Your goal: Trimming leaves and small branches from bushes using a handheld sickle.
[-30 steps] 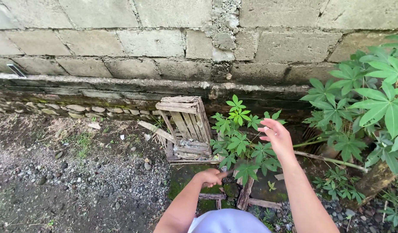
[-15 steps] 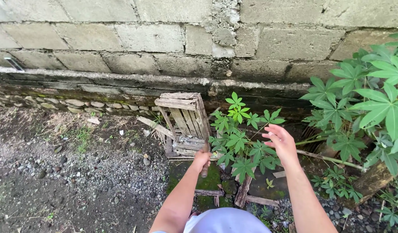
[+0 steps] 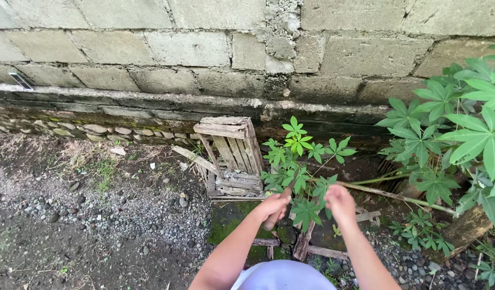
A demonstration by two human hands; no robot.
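A small plant (image 3: 297, 140) with star-shaped green leaves grows in front of a block wall (image 3: 151, 48). My left hand (image 3: 273, 207) is at the plant's base, closed around a thin brown stick-like thing (image 3: 288, 189) that points up into the leaves; I cannot tell if it is a stem or a tool. My right hand (image 3: 339, 201) is just to the right, among the lower leaves, its back towards me and its fingers hidden. A broken wooden crate (image 3: 228, 156) leans against the wall, left of the plant.
A larger plant (image 3: 473, 129) of the same kind fills the right side, and a long pale stem (image 3: 392, 194) lies across the ground. Loose wooden slats (image 3: 304, 244) and a mossy patch (image 3: 226, 223) lie below my hands. Gravel and dirt (image 3: 97, 225) spread to the left.
My right hand has dropped from above the leaves to the plant's lower part. My left hand has moved up and right to the plant's base.
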